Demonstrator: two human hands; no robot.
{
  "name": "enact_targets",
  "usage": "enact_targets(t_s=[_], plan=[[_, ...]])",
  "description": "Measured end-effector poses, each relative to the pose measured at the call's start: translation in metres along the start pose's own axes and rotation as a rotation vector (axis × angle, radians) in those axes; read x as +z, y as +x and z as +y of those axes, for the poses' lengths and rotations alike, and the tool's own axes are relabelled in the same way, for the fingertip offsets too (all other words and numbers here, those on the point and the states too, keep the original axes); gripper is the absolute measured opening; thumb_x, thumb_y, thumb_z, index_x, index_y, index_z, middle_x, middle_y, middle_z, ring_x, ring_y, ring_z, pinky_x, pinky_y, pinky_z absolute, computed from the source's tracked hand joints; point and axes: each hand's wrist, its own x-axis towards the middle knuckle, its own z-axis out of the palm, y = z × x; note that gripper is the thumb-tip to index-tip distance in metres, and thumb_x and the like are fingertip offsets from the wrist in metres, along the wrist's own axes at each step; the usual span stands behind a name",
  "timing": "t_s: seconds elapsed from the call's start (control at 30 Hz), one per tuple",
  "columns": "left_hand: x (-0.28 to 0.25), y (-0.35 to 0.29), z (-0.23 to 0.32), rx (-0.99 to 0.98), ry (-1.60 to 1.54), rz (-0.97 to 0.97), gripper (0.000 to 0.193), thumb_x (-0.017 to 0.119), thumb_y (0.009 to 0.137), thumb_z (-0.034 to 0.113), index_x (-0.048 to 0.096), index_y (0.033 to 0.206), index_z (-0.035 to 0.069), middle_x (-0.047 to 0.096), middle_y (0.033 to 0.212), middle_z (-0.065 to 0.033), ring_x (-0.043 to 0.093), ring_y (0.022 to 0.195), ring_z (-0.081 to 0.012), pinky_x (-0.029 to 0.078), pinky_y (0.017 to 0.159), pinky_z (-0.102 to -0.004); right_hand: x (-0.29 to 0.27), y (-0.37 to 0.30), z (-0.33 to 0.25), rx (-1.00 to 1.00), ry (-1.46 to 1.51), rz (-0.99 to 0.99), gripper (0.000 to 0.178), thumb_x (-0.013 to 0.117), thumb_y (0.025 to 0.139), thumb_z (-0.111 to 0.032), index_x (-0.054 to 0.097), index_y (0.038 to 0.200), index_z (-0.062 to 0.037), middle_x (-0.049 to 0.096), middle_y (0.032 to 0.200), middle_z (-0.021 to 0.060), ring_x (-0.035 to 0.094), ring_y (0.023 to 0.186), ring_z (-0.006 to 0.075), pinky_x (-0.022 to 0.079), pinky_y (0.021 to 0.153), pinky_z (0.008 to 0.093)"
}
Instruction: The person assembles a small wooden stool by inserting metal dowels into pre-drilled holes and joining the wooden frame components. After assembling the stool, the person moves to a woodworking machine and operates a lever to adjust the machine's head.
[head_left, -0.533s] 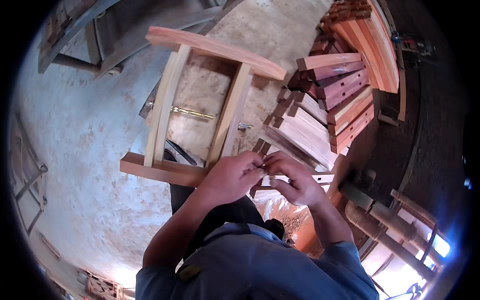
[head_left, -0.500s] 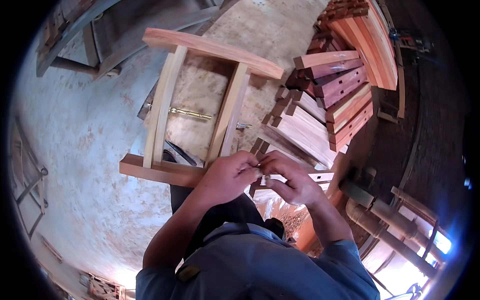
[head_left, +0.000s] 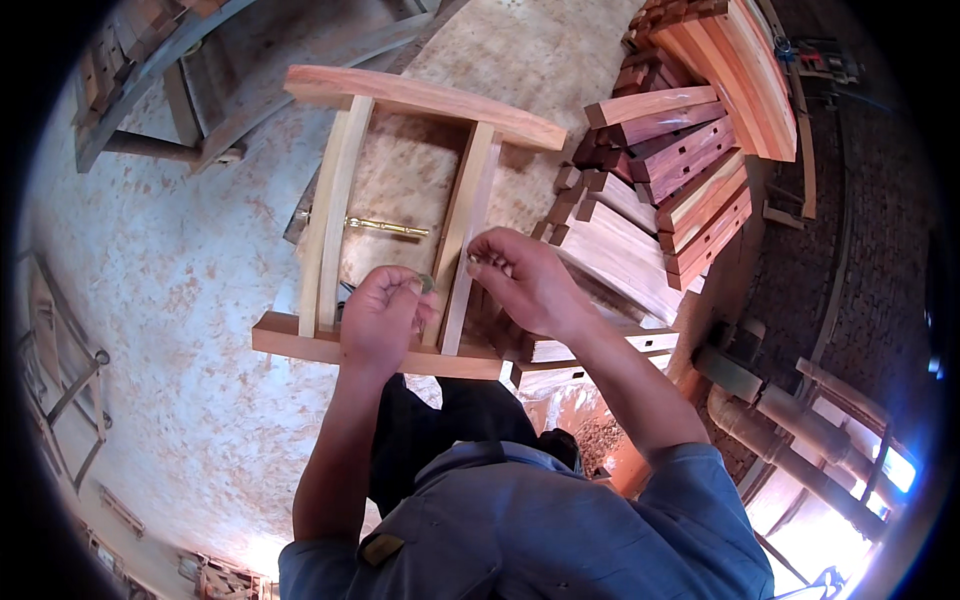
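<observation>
A wooden frame [head_left: 425,98] of two outer rails joined by two crosspieces lies in front of me. My left hand [head_left: 383,312] is over the near part of its opening, thumb and fingers pinched on a small greenish disc [head_left: 427,284]. My right hand [head_left: 525,280] is beside the outer face of the right crosspiece [head_left: 462,240], its fingers closed together at the wood. Something small and pale shows at those fingertips, too small to name. Between the crosspieces a brass-coloured rod [head_left: 388,228] sticks out from the left one. The dark tool inside the frame is mostly hidden.
Stacked wooden parts with mortise holes [head_left: 690,165] stand close on the right, pale boards [head_left: 620,255] nearest my right arm. A wooden trestle [head_left: 180,100] is at the far left. Pipes [head_left: 790,440] run at the lower right.
My hands, together near the frame's near rail before, have parted. The left moved left over the opening; the right moved forward to the right crosspiece, where a metal rod end showed earlier.
</observation>
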Motion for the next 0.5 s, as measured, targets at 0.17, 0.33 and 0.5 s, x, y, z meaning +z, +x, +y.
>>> enact_targets(t_s=[0.17,0.33,0.5], plan=[[-0.003,0.015,-0.006,0.035,-0.03,0.044,0.012,0.052,0.096,0.009,0.056,0.103,0.0,0.068,0.089,-0.0103,0.064,0.069,-0.0103,0.048,0.058,-0.0223,0.01,0.016,0.003,-0.069,-0.085,0.035,0.018,0.064,0.087,-0.011,0.058,0.099,0.0004,0.059,0.086,0.0139,0.059,0.076,0.0264,0.048,0.069,0.0341],[-0.003,0.021,-0.014,0.087,-0.072,0.082,0.012,0.052,0.095,0.008,0.056,0.103,-0.001,0.068,0.089,-0.0091,0.064,0.069,-0.0106,0.048,0.058,-0.0215,0.013,0.016,0.004,-0.057,-0.14,0.068,0.017,0.064,0.087,-0.011,0.058,0.098,0.0004,0.059,0.085,0.0151,0.06,0.077,0.0287,0.048,0.069,0.036],[-0.002,0.019,-0.006,0.033,-0.051,0.112,0.012,0.053,0.094,0.006,0.056,0.104,-0.001,0.067,0.088,-0.0083,0.064,0.069,-0.0109,0.049,0.058,-0.0224,0.015,0.027,-0.002,-0.046,-0.133,0.049,0.016,0.062,0.086,-0.01,0.059,0.098,0.0001,0.06,0.089,0.0178,0.06,0.084,0.0348,0.048,0.074,0.0404]])
